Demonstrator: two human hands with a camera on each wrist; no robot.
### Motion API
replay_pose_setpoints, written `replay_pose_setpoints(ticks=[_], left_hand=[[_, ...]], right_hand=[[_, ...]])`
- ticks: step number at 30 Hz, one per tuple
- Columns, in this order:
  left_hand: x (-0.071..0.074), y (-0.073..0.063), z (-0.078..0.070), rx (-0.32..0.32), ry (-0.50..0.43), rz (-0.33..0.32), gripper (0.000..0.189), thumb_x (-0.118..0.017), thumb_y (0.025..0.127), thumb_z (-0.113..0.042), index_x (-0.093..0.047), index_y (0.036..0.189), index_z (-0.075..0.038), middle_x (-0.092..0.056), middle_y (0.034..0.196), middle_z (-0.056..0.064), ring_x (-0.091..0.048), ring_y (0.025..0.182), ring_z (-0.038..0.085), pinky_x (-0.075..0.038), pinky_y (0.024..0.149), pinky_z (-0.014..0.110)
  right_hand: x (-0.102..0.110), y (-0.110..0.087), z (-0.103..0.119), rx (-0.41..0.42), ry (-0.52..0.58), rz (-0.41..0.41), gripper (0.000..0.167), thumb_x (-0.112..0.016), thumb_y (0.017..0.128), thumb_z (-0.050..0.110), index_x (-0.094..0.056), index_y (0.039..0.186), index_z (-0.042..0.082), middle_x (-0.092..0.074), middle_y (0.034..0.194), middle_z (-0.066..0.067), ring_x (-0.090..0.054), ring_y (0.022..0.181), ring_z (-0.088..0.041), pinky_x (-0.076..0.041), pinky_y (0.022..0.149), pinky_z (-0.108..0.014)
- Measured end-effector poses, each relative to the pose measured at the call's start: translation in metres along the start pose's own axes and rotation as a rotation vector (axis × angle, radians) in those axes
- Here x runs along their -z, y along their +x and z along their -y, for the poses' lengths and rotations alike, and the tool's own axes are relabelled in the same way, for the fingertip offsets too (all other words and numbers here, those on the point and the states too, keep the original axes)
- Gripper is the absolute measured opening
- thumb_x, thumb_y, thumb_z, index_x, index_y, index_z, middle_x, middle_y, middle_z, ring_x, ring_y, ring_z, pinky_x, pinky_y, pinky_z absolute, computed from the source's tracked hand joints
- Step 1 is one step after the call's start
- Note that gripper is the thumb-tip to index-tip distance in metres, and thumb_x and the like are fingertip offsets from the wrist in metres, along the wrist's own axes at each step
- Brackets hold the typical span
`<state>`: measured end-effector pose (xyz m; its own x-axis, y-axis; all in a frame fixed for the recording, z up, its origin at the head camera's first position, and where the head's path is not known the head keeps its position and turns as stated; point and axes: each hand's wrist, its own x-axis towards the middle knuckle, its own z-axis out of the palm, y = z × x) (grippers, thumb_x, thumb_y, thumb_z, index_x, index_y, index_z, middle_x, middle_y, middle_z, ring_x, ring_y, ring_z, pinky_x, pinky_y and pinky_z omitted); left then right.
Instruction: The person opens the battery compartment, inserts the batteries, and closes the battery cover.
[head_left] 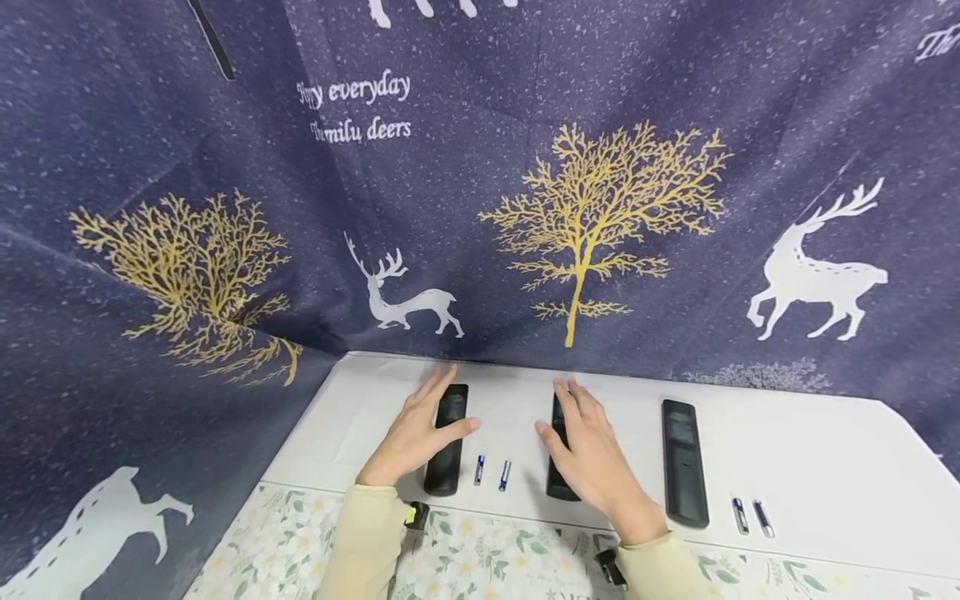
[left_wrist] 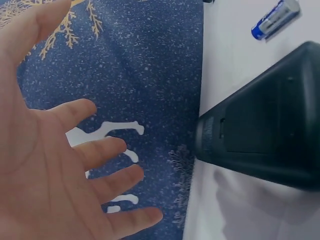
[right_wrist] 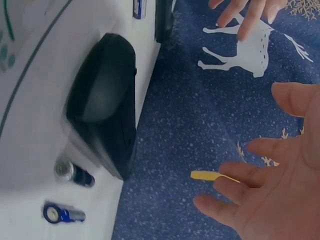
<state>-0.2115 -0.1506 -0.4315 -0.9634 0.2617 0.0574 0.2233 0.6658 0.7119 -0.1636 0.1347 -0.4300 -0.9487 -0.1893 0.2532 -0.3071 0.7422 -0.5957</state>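
My left hand is held over the left black remote control, fingers spread and thumb out to the right. In the left wrist view its palm faces the camera with nothing in it, and the remote lies apart from the fingers. My right hand hovers in the same way over the middle remote control, covering much of it in the head view. Its palm is bare in the right wrist view. Two blue-and-silver batteries lie between these remotes. Two more batteries lie beside the middle remote, hidden behind my right hand in the head view.
A third black remote control lies at the right, with two batteries beside it. The white table has a floral-patterned cover along its near side. A dark blue cloth with deer and trees hangs behind and to the left.
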Motion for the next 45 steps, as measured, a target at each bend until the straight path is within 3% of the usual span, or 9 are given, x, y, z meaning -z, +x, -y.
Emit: replay_pose_setpoints(ticks=[12, 19, 28, 35, 42, 45], left_hand=[[-0.005, 0.006, 0.008, 0.031, -0.078, -0.031, 0.093, -0.071, 0.096, -0.062, -0.028, 0.171, -0.026, -0.021, 0.175, 0.009, -0.020, 0.159, 0.040, -0.021, 0.122, 0.071], [-0.010, 0.007, 0.017, 0.071, -0.107, -0.053, 0.089, -0.070, 0.098, -0.058, -0.033, 0.169, -0.020, -0.028, 0.171, 0.018, -0.035, 0.151, 0.046, -0.028, 0.119, 0.071], [-0.015, 0.014, 0.021, 0.134, -0.023, -0.067, 0.084, -0.067, 0.100, -0.053, -0.038, 0.166, -0.011, -0.038, 0.164, 0.026, -0.059, 0.130, 0.048, -0.040, 0.111, 0.071], [-0.017, 0.017, 0.022, 0.155, 0.006, -0.087, 0.079, -0.068, 0.101, -0.047, -0.041, 0.164, -0.009, -0.043, 0.161, 0.027, -0.062, 0.126, 0.046, -0.045, 0.107, 0.069], [-0.016, 0.024, 0.026, 0.152, 0.017, -0.112, 0.076, -0.068, 0.101, -0.046, -0.044, 0.162, -0.006, -0.045, 0.159, 0.029, -0.049, 0.140, 0.051, -0.039, 0.112, 0.070], [-0.016, 0.027, 0.026, 0.153, 0.015, -0.121, 0.074, -0.068, 0.102, -0.042, -0.045, 0.161, -0.005, -0.047, 0.156, 0.030, -0.051, 0.137, 0.051, -0.041, 0.111, 0.069]], right_hand=[[-0.015, 0.005, 0.010, -0.016, 0.084, 0.080, 0.082, -0.070, 0.106, 0.029, -0.024, 0.168, 0.001, -0.023, 0.169, -0.028, -0.021, 0.156, -0.047, -0.030, 0.120, -0.068], [-0.025, 0.004, 0.015, -0.076, 0.236, 0.115, 0.083, -0.071, 0.105, 0.029, -0.023, 0.169, 0.005, -0.024, 0.171, -0.023, -0.018, 0.157, -0.047, -0.026, 0.120, -0.071], [-0.035, 0.012, 0.020, -0.101, 0.340, 0.137, 0.083, -0.070, 0.105, 0.032, -0.023, 0.169, 0.006, -0.040, 0.162, -0.023, -0.052, 0.139, -0.041, -0.050, 0.106, -0.061], [-0.043, 0.016, 0.023, -0.101, 0.391, 0.169, 0.084, -0.071, 0.105, 0.033, -0.024, 0.169, 0.006, -0.047, 0.154, -0.021, -0.057, 0.133, -0.038, -0.054, 0.101, -0.058], [-0.050, 0.022, 0.025, -0.098, 0.394, 0.156, 0.083, -0.072, 0.104, 0.030, -0.026, 0.167, 0.004, -0.051, 0.148, -0.021, -0.060, 0.128, -0.036, -0.055, 0.099, -0.055], [-0.052, 0.024, 0.027, -0.102, 0.392, 0.159, 0.082, -0.072, 0.103, 0.027, -0.026, 0.167, 0.003, -0.051, 0.148, -0.022, -0.060, 0.127, -0.036, -0.056, 0.098, -0.054]])
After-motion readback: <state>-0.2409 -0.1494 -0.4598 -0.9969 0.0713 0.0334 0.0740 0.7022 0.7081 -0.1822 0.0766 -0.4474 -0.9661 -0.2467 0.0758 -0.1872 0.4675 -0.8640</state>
